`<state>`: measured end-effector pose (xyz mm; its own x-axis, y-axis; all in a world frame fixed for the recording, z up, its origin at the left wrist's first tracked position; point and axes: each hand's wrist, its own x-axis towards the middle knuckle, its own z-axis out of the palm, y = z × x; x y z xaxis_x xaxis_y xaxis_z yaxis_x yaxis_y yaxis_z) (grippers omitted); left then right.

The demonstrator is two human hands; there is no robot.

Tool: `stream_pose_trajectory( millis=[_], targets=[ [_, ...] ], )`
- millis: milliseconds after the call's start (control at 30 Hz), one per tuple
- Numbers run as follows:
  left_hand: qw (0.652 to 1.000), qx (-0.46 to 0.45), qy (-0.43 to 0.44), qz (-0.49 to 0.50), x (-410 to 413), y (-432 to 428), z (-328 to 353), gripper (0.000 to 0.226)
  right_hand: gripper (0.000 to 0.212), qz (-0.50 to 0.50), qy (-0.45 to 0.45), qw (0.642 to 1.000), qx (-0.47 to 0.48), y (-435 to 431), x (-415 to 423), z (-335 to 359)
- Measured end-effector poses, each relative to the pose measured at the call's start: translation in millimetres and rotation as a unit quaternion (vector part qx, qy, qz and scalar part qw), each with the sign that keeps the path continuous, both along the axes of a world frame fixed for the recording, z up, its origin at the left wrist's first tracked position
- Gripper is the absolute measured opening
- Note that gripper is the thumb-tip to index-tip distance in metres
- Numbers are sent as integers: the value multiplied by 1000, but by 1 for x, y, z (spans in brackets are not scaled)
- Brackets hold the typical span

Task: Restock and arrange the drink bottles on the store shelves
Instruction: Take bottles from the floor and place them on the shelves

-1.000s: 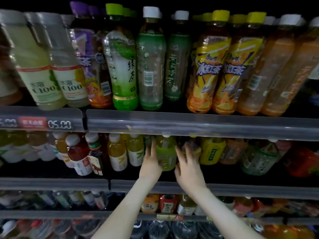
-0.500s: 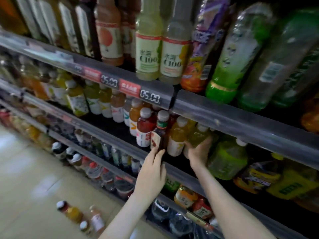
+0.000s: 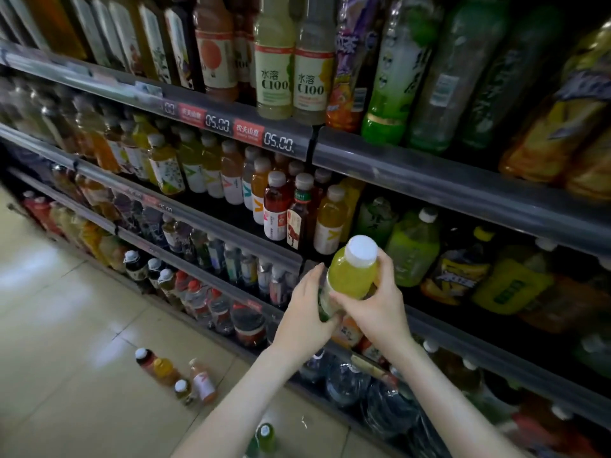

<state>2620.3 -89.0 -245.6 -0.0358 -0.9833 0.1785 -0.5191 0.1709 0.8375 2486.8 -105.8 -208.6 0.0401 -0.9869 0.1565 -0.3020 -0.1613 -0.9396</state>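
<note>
A yellow-green drink bottle with a white cap point(image 3: 352, 276) is out in front of the second shelf point(image 3: 251, 246), tilted toward me. My right hand point(image 3: 377, 309) grips its upper body, fingers and thumb curled round it. My left hand point(image 3: 305, 317) holds the lower part of the bottle from the left. Behind it on the shelf stand a yellow bottle point(image 3: 330, 223), a brown bottle point(image 3: 299, 213) and a red bottle point(image 3: 276, 206), all white-capped.
Several loose bottles point(image 3: 175, 378) stand on the tiled floor at lower left, and a green one point(image 3: 264, 436) by my left forearm. Large green and yellow bottles point(image 3: 413, 249) fill the shelf's right side. Shelf rails with 05.00 price tags point(image 3: 277, 140) run above.
My right hand has pulled the yellow-green bottle out from the shelf toward me. My left hand has risen from the shelf edge and taken hold of the bottle's lower part.
</note>
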Motion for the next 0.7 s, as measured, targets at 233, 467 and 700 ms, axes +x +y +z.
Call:
stream_pose_trajectory(
  millis=[233,467,700],
  targets=[
    [993,84,82,6,25,93,38,61,79,87,-35,995,20,73,15,31],
    [991,88,64,72,96,138,63,54,57,240,-9,967,88,92,70,45],
    [992,94,20,77,209,138,93,55,42,260,-10,962,82,87,183,54]
  ],
)
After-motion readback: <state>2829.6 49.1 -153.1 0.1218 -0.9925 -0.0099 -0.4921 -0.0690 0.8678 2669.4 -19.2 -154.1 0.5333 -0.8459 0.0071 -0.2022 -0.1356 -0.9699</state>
